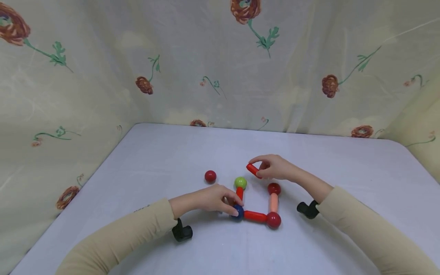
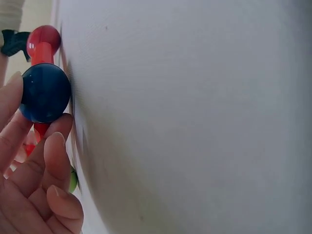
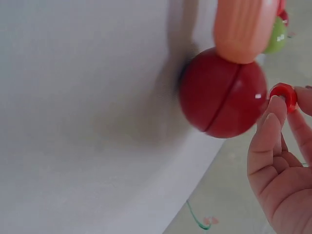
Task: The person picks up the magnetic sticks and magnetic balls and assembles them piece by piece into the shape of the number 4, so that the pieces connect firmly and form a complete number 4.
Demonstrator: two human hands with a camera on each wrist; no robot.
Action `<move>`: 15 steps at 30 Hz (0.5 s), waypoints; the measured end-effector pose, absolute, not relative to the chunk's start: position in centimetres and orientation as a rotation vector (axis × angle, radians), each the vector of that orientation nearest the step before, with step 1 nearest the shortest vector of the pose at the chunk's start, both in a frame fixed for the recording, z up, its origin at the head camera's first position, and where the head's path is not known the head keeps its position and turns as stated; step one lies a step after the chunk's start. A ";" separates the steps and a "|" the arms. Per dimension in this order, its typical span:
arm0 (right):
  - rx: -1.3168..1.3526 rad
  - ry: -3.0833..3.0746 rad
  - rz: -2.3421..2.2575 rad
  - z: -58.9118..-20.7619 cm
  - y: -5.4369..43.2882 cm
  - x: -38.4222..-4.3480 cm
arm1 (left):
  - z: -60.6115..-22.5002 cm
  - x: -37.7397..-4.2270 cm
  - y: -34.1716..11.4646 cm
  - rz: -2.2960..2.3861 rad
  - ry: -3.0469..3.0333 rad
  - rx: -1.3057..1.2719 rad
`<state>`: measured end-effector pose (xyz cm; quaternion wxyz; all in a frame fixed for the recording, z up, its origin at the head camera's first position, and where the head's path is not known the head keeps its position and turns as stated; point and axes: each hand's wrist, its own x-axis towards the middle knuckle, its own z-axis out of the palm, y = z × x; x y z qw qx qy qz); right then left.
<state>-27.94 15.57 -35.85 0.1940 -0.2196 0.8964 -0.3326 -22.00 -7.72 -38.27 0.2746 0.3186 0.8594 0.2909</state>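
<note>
My left hand [image 1: 216, 198] holds a blue ball [image 2: 46, 92] between thumb and fingers, low at the tabletop. From that ball one red rod [image 1: 255, 216] runs right to a dark red ball [image 1: 274, 220], and another goes back to a green ball [image 1: 240, 183]. A pink rod [image 1: 273, 202] joins the dark red corner ball to a second dark red ball [image 3: 223, 92] behind it. My right hand [image 1: 276, 167] pinches a loose short red rod [image 1: 254, 170] above the table, between the green ball and the rear dark red ball. One end of that rod [image 3: 283, 96] faces the right wrist camera.
A single red ball [image 1: 210, 176] lies apart on the white table [image 1: 172, 152], left of the green one. Flowered cloth [image 1: 206, 57] hangs along the table's back and sides. Each wrist carries a black camera mount, such as the left one [image 1: 182, 231].
</note>
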 end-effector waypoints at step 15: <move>-0.450 2.376 -1.271 -34.2 18.1 -22.4 | -38.2 -21.6 -7.7 0.771 2.348 0.889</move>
